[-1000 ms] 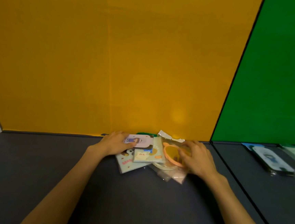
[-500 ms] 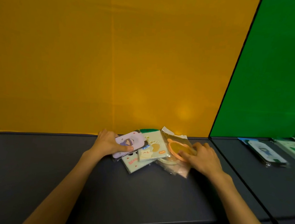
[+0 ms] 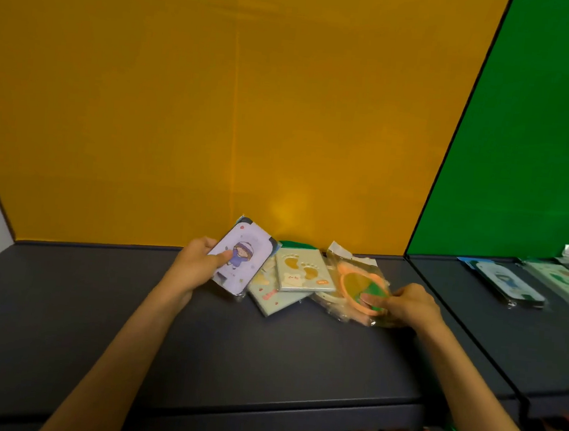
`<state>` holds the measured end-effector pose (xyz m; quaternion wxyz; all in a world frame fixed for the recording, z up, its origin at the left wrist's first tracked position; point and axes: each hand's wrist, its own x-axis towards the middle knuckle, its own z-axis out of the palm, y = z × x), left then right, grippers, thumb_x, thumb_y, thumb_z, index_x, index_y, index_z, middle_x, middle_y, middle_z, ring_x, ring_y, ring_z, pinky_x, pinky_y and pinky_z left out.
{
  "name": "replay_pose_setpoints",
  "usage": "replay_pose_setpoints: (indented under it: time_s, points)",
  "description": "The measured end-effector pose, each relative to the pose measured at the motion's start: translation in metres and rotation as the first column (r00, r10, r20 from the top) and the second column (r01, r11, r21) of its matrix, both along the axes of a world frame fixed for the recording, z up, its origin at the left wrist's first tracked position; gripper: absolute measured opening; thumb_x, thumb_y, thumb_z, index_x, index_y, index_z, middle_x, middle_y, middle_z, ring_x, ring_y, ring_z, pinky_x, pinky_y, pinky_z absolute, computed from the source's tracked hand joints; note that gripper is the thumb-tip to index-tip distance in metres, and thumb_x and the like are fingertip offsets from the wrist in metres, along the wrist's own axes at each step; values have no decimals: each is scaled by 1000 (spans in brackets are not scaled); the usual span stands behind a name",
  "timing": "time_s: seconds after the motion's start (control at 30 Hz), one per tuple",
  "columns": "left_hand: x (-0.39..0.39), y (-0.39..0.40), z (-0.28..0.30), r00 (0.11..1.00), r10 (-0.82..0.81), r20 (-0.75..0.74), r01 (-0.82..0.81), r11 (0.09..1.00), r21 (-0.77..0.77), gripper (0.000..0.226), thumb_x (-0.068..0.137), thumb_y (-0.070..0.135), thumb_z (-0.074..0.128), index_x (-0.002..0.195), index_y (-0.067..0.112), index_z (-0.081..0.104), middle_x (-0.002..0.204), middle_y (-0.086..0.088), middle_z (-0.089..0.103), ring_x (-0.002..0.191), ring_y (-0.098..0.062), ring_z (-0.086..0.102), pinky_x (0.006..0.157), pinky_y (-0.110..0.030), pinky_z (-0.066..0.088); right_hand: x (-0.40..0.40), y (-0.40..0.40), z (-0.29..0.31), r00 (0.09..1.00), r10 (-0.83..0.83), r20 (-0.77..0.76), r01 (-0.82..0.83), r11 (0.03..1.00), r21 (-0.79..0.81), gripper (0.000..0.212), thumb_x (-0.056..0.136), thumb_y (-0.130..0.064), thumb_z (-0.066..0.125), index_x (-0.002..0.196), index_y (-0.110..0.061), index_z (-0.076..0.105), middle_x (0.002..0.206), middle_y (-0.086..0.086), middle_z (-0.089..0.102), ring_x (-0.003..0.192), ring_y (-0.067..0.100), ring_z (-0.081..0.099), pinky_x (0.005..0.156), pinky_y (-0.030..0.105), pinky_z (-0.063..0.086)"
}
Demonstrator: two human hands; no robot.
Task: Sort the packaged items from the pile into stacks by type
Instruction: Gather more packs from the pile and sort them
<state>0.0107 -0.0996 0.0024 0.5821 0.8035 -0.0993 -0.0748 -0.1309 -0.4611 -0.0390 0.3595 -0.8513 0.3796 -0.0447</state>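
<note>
Under the left thumb, a lilac card [image 3: 242, 257] with a cartoon girl on it is being pinched: the thumb is lying across its printed face and the other fingers are curling behind its left edge, so the left hand [image 3: 196, 264] is gripping it tilted up off the dark shelf [image 3: 264, 351], its top corner leaning toward the yellow backdrop [image 3: 217, 106]. Its lower corner is sitting just beside the remaining pile.

At the right, the fingers of the right hand [image 3: 408, 303] are pinching the near edge of a clear packet holding an orange ring [image 3: 361, 287], thumb on top, with the packet resting against the pile's right side.

Between the two hands, a pale square pack printed with footprints [image 3: 304, 268] is lying on top of a mint-green pack [image 3: 275, 298], and a green edge [image 3: 292, 245] is peeking out behind them against the backdrop.

Farther right, beyond the seam where the green backdrop [image 3: 541, 134] is starting, two flat packaged items are lying well apart from the pile: a blue-and-white one [image 3: 506, 282] and a pale green one [image 3: 561, 279] beside it.
</note>
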Motion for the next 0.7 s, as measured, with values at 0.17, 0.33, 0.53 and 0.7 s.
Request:
replay_pose_setpoints:
  time_s: [0.17, 0.33, 0.53, 0.7]
  points:
    - [-26, -19, 6, 990, -90, -104, 72, 984, -163, 13, 99, 17, 58, 109, 13, 64, 101, -8, 73, 85, -17, 69, 74, -33, 56, -25, 12, 12, 989, -44, 145, 13, 978, 210, 46, 58, -34, 95, 77, -1, 69, 73, 14, 75, 66, 28, 72, 64, 38, 61]
    - [-46, -57, 7, 980, -144, -140, 110, 969, -223, 17, 93, 13, 65, 110, 10, 65, 99, -12, 74, 82, -21, 72, 73, -36, 58, -62, -1, 17, 915, -167, 369, -33, 877, 479, 30, 75, -13, 83, 100, 2, 72, 84, 18, 75, 67, 20, 69, 60, 26, 54]
    - [-89, -111, 8, 956, -220, -197, 152, 938, -312, 20, 89, 3, 66, 108, 9, 65, 93, -13, 76, 77, -22, 74, 60, -30, 60, -118, -34, 28, 848, -265, 458, -31, 838, 544, 17, 78, -6, 78, 94, 2, 75, 69, 12, 66, 54, 15, 53, 57, 24, 45]
    - [-140, -170, 7, 950, -244, -195, 171, 928, -331, 15, 90, 7, 67, 104, 12, 63, 92, -11, 76, 76, -19, 73, 53, -28, 59, -176, -73, 30, 788, -253, 561, -106, 843, 528, 11, 83, -5, 74, 93, 0, 74, 73, 13, 67, 59, 19, 63, 58, 29, 53]
